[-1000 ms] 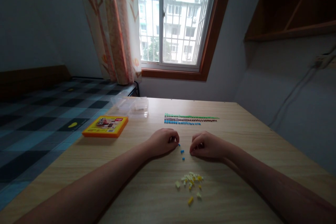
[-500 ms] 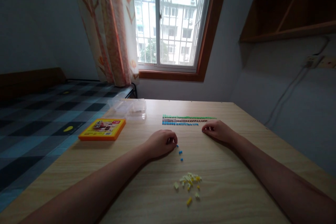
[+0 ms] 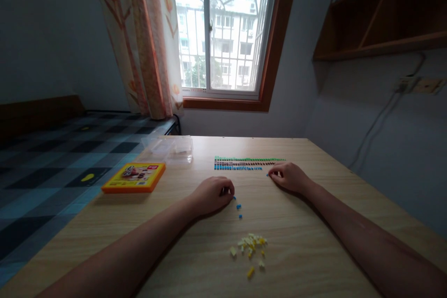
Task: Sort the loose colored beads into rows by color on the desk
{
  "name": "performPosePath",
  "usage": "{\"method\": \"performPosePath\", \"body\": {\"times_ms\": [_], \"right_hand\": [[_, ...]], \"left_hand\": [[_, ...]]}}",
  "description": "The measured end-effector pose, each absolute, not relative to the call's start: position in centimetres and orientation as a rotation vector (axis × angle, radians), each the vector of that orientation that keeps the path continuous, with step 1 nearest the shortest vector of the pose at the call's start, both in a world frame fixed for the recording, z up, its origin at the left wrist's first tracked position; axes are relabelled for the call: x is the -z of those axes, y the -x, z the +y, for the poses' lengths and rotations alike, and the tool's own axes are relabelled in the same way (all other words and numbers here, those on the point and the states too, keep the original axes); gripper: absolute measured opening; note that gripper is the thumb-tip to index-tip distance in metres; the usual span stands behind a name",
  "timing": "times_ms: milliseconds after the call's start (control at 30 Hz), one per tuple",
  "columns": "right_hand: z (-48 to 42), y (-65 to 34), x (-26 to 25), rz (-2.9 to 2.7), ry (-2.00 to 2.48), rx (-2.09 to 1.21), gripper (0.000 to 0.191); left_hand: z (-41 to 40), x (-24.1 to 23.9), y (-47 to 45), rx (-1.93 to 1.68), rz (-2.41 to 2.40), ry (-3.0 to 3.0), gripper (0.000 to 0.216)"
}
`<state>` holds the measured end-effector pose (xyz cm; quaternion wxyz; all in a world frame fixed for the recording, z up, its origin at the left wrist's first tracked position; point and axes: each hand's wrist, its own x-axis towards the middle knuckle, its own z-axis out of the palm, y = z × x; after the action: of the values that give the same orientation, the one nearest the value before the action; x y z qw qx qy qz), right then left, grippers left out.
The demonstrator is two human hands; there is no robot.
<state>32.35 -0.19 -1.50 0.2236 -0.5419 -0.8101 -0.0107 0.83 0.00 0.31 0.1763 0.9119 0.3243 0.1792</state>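
Three neat rows of tiny bricks (image 3: 244, 163) lie on the wooden table (image 3: 314, 251): green at the back, dark red in the middle, blue in front. My right hand (image 3: 289, 177) rests at the right end of the blue row, fingers pinched on a small blue brick (image 3: 267, 175). My left hand (image 3: 213, 194) lies curled on the table, its fingertips beside three loose blue bricks (image 3: 238, 206). What the left fingers hold, if anything, is hidden. A small heap of yellow and pale bricks (image 3: 250, 247) sits nearer to me.
An orange-yellow box (image 3: 134, 177) lies at the table's left edge, with a clear plastic case (image 3: 171, 147) behind it. A bed with a checked cover (image 3: 52, 163) stands to the left. Window, curtain and wall shelf are beyond.
My right hand went from beside the loose blue bricks up to the right end of the blue row and settled there. The left hand stayed put.
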Motion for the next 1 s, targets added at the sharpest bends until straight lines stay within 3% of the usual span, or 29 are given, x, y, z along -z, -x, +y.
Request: {"method": "performPosePath", "body": {"times_ms": [1000], "right_hand": [[1.3,-32.3,3.1,-2.135,1.504,0.02,0.025]], "left_hand": [[0.0,-0.4,-0.9,-0.525,0.905,-2.582,0.013]]}}
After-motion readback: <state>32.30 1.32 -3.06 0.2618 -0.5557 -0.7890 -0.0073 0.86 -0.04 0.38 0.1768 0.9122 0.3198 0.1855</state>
